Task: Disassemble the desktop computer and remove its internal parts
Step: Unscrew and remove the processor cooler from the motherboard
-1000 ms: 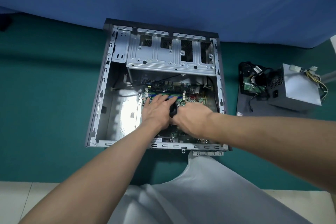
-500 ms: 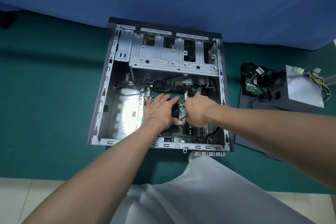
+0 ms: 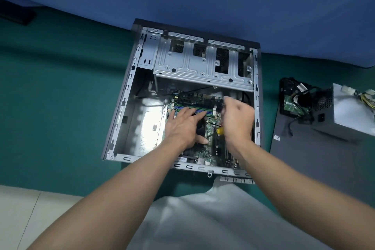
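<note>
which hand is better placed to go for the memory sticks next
Left, probably. The left hand lies flat over the motherboard with its fingertips on the memory sticks. The right hand is raised off to their right end, blurred, its grip unclear.

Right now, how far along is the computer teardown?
Done: the power supply and a black part with a green board lie outside, right of the case, on a dark panel. In hand: the left hand rests flat on the motherboard; the right hand hovers blurred over its right side, grip unclear. Left: motherboard and memory sticks, not yet out of the case.
</note>
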